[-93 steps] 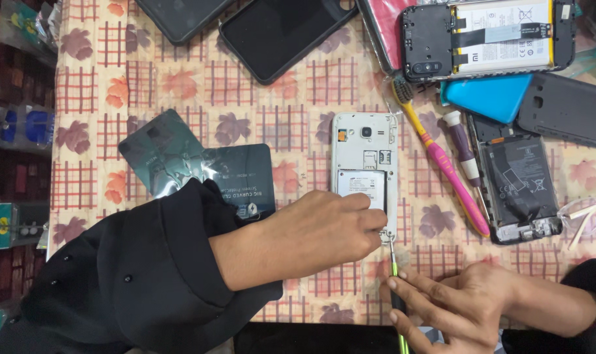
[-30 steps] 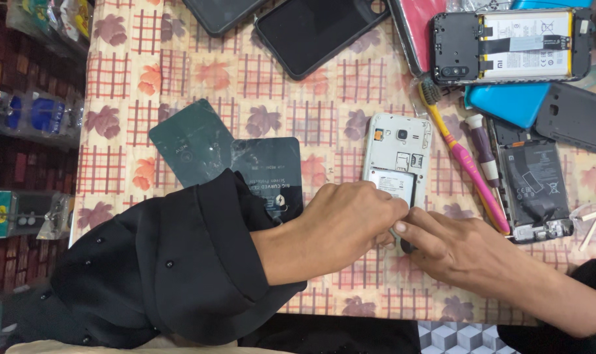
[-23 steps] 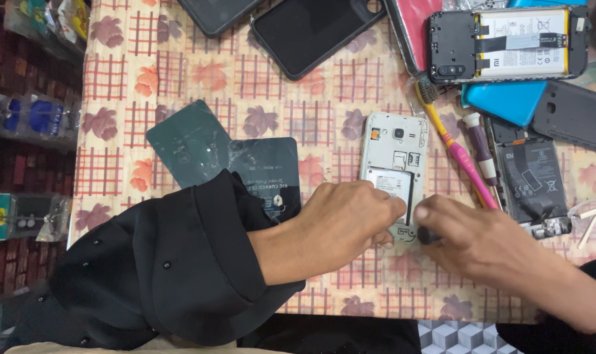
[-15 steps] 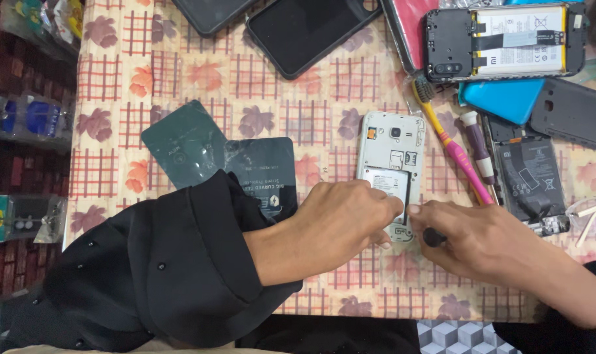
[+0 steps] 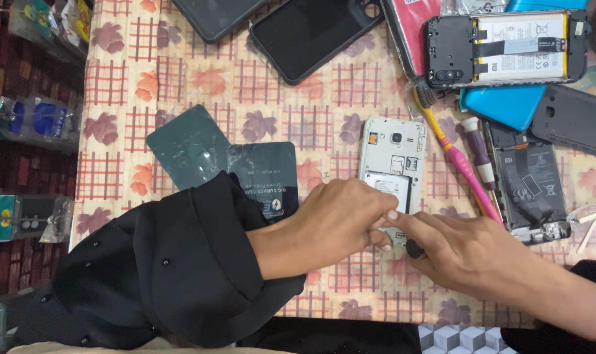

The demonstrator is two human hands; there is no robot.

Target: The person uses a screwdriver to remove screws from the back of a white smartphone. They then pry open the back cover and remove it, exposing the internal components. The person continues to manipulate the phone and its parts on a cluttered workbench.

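A white phone [image 5: 393, 147] with its back cover off lies face down on the patterned tablecloth [image 5: 180, 78]. My left hand [image 5: 337, 219], in a black sleeve, comes from the left and grips the phone's lower end with curled fingers. My right hand [image 5: 475, 252] comes from the lower right, its fingertips touching my left fingers at that same end. It pinches a thin screwdriver [image 5: 413, 248], of which only the black round end shows. The phone's lower part is hidden under both hands.
A pink and yellow toothbrush [image 5: 461, 160] and a small maroon-handled screwdriver [image 5: 478, 147] lie right of the phone. Further right lies an opened dark phone [image 5: 530, 187]. Another opened phone [image 5: 507, 49], a blue cover [image 5: 501, 108] and black phones [image 5: 311, 36] lie at the back. Dark green packets [image 5: 186, 147] lie at left.
My right hand has come up from the table's front edge to the phone's lower end and met my left hand. In the last second both hands have barely moved.
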